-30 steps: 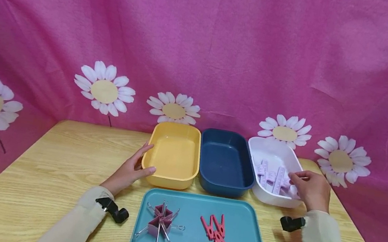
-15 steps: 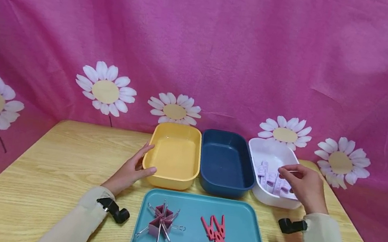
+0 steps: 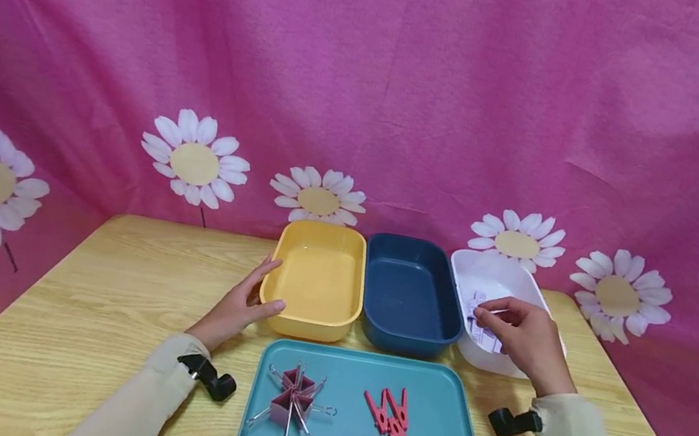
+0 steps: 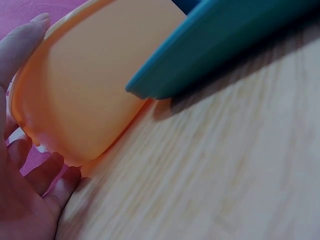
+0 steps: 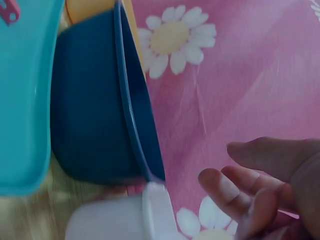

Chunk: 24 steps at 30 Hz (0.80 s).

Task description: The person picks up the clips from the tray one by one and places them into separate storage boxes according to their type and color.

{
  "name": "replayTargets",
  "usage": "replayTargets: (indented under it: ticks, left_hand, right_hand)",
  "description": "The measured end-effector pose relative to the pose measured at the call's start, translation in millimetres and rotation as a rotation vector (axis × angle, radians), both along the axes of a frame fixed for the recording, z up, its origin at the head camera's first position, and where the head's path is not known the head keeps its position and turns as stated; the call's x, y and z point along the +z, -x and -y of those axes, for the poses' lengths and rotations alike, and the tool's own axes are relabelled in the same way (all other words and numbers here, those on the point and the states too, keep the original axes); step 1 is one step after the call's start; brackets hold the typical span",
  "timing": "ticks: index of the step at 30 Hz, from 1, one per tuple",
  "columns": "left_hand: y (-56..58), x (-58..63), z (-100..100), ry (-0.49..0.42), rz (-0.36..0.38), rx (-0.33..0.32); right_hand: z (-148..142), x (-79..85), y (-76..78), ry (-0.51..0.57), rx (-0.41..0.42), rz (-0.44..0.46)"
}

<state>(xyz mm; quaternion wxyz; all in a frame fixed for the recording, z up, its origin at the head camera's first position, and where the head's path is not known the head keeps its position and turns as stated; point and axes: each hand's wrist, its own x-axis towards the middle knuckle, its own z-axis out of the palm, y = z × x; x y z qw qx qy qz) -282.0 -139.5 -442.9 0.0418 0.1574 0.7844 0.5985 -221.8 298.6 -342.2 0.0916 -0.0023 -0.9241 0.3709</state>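
Note:
My left hand (image 3: 238,308) holds the near left corner of a yellow plastic bin (image 3: 313,284), thumb at the front rim and fingers along the outer side wall. The left wrist view shows the thumb (image 4: 22,45) over the rim. My right hand (image 3: 527,340) is above a white bin (image 3: 497,268), thumb and fingers bent loosely. In the right wrist view nothing lies between its fingertips, and a gap shows between thumb and index finger. Pale purple strips (image 3: 478,297) with printed marks lie in the white bin, partly hidden by that hand.
A dark blue bin (image 3: 411,294) stands between the yellow and white ones. In front, a teal tray (image 3: 349,367) bears a cluster of pink binder clips (image 3: 289,407) and several red-pink clothespins (image 3: 389,432). A pink flowered curtain (image 3: 405,107) hangs behind the wooden table (image 3: 134,270).
The right hand has moved left from the white bin's right side to above its middle, covering more of the purple strips. My left hand has stayed on the yellow bin.

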Motion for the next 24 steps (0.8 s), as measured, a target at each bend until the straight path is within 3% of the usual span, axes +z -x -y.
replayTargets:
  ticks: [8,14,21,24]
  left_hand:
    - [-1.2,0.0,0.4,0.018,0.022,0.003]
    - [-16.8,24.0,-2.7,0.04,0.025,-0.005]
    - [-0.8,-0.1,0.3,0.037,-0.001,0.016]
    - [-0.2,1.4,-0.6,0.038,-0.003,0.014]
  right_hand:
    - [14.1,1.2,-8.2,0.004,0.076,0.012]
    - [18.1,4.7,-10.8,0.041,0.215,0.052]
    - [25.6,-3.1,-10.1,0.015,0.514,0.091]
    - [30.2,-4.2,-11.5,-0.012,0.585,0.128]
